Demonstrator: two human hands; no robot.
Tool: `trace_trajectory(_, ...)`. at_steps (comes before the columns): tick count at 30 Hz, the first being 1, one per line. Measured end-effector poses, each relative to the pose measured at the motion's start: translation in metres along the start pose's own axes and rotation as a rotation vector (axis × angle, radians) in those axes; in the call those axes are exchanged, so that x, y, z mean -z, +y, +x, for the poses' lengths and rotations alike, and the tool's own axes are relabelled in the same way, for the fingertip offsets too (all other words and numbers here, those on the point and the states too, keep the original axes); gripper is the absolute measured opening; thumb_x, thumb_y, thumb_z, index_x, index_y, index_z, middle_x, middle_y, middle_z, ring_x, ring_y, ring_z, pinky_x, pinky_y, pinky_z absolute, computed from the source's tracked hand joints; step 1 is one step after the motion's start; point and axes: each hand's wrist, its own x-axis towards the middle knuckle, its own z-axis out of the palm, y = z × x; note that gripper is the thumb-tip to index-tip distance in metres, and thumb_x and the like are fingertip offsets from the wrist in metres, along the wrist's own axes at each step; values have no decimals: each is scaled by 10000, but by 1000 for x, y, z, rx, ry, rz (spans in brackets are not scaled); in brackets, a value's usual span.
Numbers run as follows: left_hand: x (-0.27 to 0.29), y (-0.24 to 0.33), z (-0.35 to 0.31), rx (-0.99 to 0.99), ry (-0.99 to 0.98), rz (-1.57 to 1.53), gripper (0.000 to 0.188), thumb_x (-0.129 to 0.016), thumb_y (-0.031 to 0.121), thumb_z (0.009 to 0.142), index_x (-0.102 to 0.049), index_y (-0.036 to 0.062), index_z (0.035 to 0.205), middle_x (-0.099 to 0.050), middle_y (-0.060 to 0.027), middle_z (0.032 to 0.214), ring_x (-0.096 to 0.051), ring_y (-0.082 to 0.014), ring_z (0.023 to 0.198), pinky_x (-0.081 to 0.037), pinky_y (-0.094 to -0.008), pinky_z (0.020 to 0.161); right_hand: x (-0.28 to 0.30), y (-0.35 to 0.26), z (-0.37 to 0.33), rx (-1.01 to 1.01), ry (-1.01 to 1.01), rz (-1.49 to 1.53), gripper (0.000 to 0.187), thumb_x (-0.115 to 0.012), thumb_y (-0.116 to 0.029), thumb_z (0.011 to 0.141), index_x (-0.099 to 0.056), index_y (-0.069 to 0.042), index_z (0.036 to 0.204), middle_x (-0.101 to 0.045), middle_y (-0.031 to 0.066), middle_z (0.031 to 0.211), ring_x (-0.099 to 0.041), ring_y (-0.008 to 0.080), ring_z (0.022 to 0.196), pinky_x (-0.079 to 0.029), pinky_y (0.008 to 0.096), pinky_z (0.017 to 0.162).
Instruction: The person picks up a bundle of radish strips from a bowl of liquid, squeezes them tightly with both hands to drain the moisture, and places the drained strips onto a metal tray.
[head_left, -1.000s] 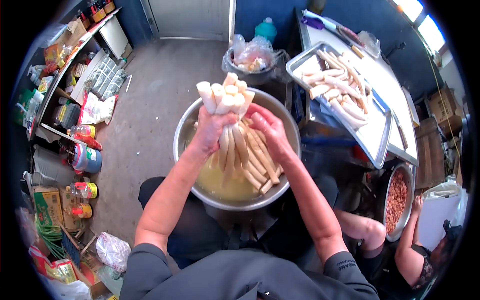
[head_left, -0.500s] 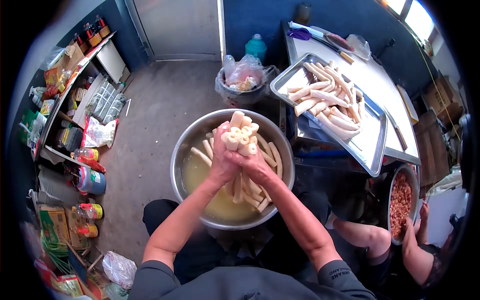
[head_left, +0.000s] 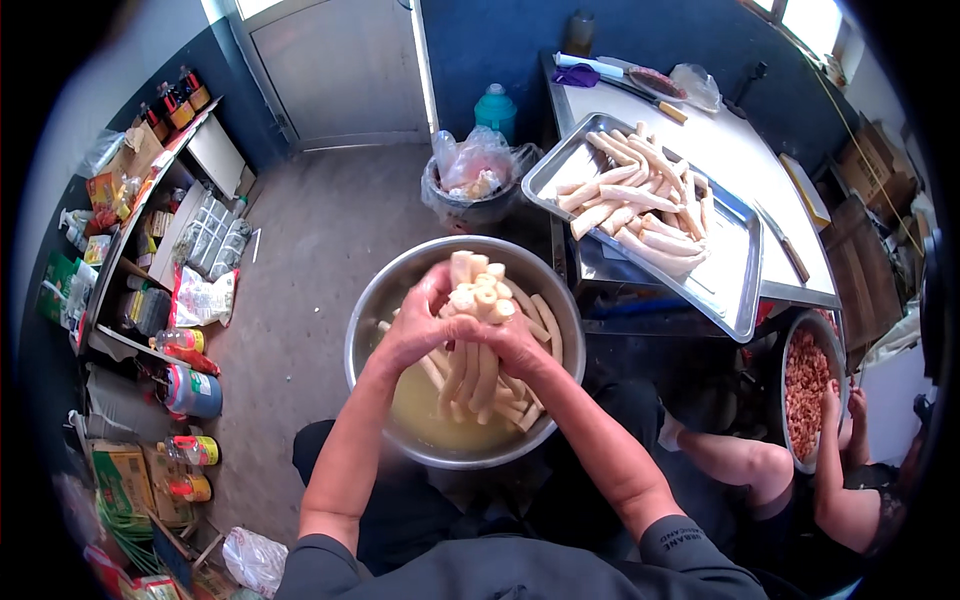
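Note:
A bundle of long pale tubes (head_left: 470,370), whose cut ends look hollow, is held upright above a wide metal basin (head_left: 366,300). My left hand (head_left: 425,325) is closed round the left side of the bundle near its top. Round its right side, my right hand (head_left: 512,345) is closed, the two thumbs meeting in front. The lower ends hang down into the basin, over cloudy yellowish liquid (head_left: 425,415). More tubes (head_left: 545,325) of the same kind lean inside the basin along its right wall. I cannot make out what the tubes are made of.
A metal tray (head_left: 735,300) of pale tubes sits on a white table (head_left: 740,150) with knives. A lined bin (head_left: 470,190) stands beyond the basin. At right, another person's hands (head_left: 832,400) are at a bowl of reddish chopped food (head_left: 803,385). Crowded shelves (head_left: 140,240) line the left.
The bundle has come lower and stands more upright. My left hand has opened out sideways slightly, while the right stays closed on the tubes. The whole view has shifted a little.

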Motion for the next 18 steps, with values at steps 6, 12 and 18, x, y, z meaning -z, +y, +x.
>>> trace_trajectory(6, 0, 21, 19, 38, -157, 21, 993, -872, 226, 613, -371, 27, 1447, -542, -150, 1350, -554, -221, 1217, -464, -348, 1032, -7, 12, 4, -34, -111, 61, 597, -770, -123, 735, -472, -33, 1245, -609, 90, 992, -659, 196, 826, -577, 332, 746)
trace_trajectory(12, -18, 22, 12, -46, -121, 356, 462, -826, 207, 674, -661, 41, 1072, -660, -64, 1038, -614, -151, 998, -484, -308, 900, 3, 29, 5, -169, -99, 189, 654, -785, -110, 723, -461, -73, 1290, -581, 68, 1128, -610, 167, 1029, -546, 325, 871)
trace_trajectory(18, -18, 9, 14, 15, -39, 237, 202, -776, 78, 702, -582, 50, 753, -627, -33, 867, -581, -112, 826, -477, -280, 772, 3, 27, 5, -277, -55, 178, 681, -761, -22, 702, -451, -63, 1307, -582, 100, 1154, -618, 209, 1049, -540, 348, 892)
